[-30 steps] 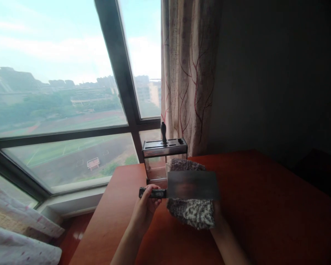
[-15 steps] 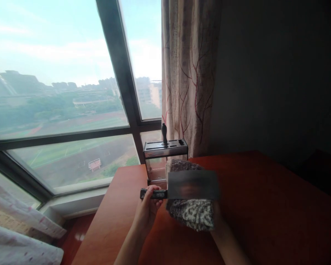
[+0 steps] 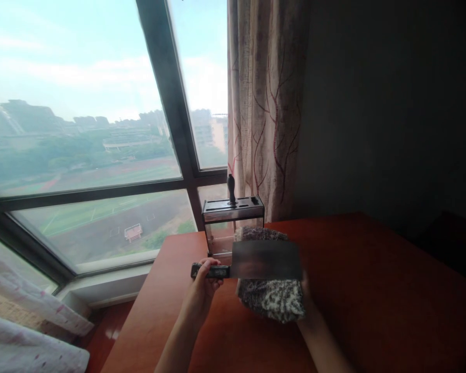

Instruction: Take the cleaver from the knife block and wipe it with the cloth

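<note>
A lived-in room of a home, high in a building, is suggested. Beyond the left hand (image 3: 204, 282), a large dark-framed window (image 3: 101, 134) is seen, with city blocks and a green sports field far below. Just behind the hands, a clear knife holder with a slotted metal top (image 3: 233, 220) stands on a reddish-brown wooden table (image 3: 373, 290). Beyond the right hand, a beige curtain printed with red branches (image 3: 266, 103) hangs beside a dark wall (image 3: 392, 103).

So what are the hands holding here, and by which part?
The left hand has its grip on the cleaver by its dark handle. The right hand, mostly hidden, holds the mottled cloth against the blade's far side.
</note>
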`<state>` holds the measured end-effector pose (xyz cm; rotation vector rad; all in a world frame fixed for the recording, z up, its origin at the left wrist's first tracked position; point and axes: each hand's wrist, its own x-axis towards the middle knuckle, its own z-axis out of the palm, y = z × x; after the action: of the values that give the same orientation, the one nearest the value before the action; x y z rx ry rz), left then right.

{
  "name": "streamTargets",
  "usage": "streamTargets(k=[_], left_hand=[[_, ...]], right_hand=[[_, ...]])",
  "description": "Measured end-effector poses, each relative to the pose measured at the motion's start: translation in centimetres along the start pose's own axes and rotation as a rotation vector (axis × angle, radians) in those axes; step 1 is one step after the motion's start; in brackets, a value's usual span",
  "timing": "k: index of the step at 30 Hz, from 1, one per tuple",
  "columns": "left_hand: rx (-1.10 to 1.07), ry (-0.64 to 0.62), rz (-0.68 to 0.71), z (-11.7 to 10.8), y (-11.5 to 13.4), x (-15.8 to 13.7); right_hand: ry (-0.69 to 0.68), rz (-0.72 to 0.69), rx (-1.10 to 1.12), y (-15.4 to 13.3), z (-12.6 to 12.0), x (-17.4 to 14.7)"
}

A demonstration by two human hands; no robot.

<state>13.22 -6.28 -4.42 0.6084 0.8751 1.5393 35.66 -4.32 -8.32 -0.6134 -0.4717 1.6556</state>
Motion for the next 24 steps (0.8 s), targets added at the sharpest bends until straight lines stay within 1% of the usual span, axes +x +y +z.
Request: streamTargets(k=[3,5,9,14,18,24], left_hand=[[0.016,0.053,0.049,-0.4,0.8,0.3],[0.021,0.064,0.069,-0.5,1.2,0.3],[0.029,0.068,0.091,-0.8,1.2,0.5],[-0.011,0.089,0.055,-0.5,-0.1,0.6],[-0.05,0.048,-0.012,-0.2,-0.6,0.3],[-0.164,-0.112,-0.073,-0.3,0.0,-0.6]], right_hand=[[-0.025,0.089,0.084,-1.6,0.2,0.1],[-0.029,0.12,0.134,-2.5,0.3,0.2],[0.0,0.079,0.158,-3.1,0.1,0.1],[0.019,0.057,0.138,-2.4,0.1,0.1],[0.019,0.084,0.146,-2.0,0.4,0.1],[-0.031,0.12,0.169,-2.3,0.9,-0.2]])
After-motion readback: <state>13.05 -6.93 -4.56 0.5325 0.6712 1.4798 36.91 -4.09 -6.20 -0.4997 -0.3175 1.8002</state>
